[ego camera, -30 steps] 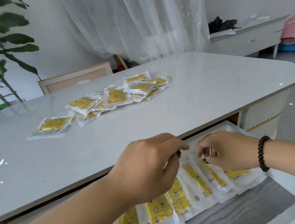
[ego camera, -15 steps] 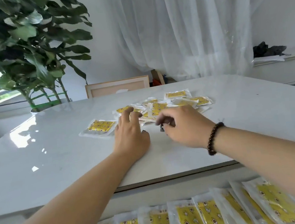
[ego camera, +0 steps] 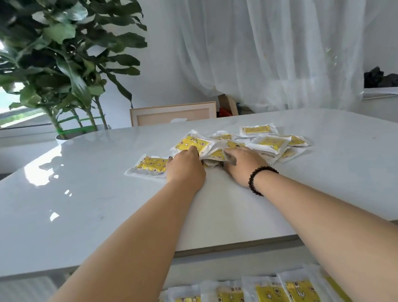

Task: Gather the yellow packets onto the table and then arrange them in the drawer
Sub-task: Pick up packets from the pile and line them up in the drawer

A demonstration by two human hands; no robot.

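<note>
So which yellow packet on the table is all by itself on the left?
The flat packet left of the left hand. It lies at the pile's left edge with bare table beyond it, while the others overlap.
</note>
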